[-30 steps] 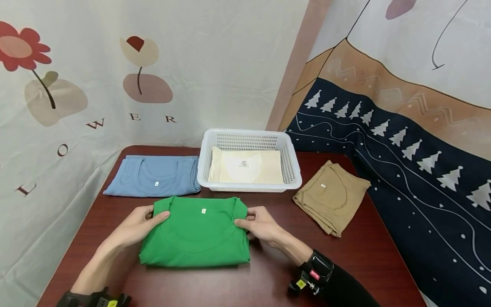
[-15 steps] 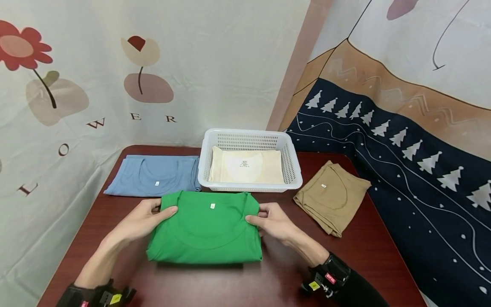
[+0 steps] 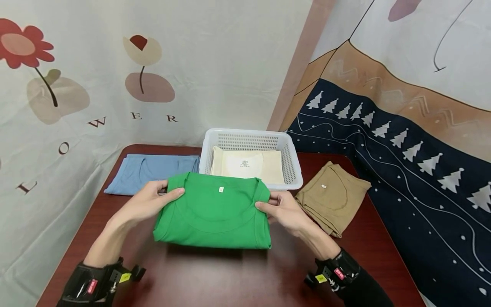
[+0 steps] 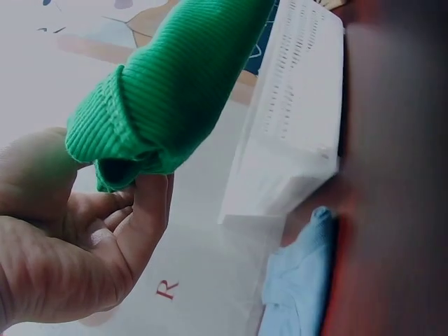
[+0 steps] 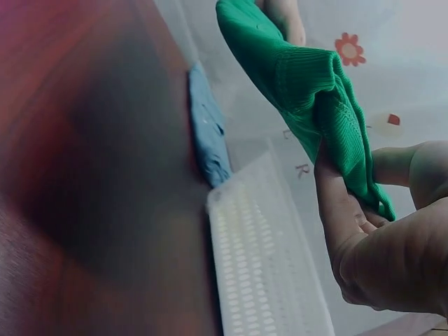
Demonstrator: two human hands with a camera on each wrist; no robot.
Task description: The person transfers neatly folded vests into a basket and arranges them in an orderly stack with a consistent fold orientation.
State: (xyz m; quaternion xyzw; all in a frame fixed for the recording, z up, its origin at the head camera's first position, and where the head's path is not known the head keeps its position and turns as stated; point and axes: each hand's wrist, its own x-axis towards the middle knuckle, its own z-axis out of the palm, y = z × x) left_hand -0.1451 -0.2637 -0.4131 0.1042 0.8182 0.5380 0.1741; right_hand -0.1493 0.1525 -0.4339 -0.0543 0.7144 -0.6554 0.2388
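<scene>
A folded green shirt (image 3: 216,213) with a small white label at its neckline hangs above the table, its shadow below it. My left hand (image 3: 147,202) pinches its left side, thumb on top and fingers underneath. On the right side my right hand (image 3: 285,213) grips it the same way. In the left wrist view the green shirt (image 4: 189,77) is seen edge-on between thumb and fingers. The right wrist view shows the folded layers of the shirt (image 5: 308,84) in the right hand. The shirt's far edge overlaps the front of a white basket (image 3: 292,170) in the head view.
The perforated basket holds a folded cream garment (image 3: 245,164). To its left lies a folded blue shirt (image 3: 153,168), partly behind my left hand. A folded tan shirt (image 3: 330,196) lies at the right. All rest on a dark red-brown table (image 3: 215,281), with printed curtains behind.
Both hands have lifted the green shirt and carried it forward and slightly right, toward the basket. It now covers part of the basket's front and the blue shirt. The other garments have not moved.
</scene>
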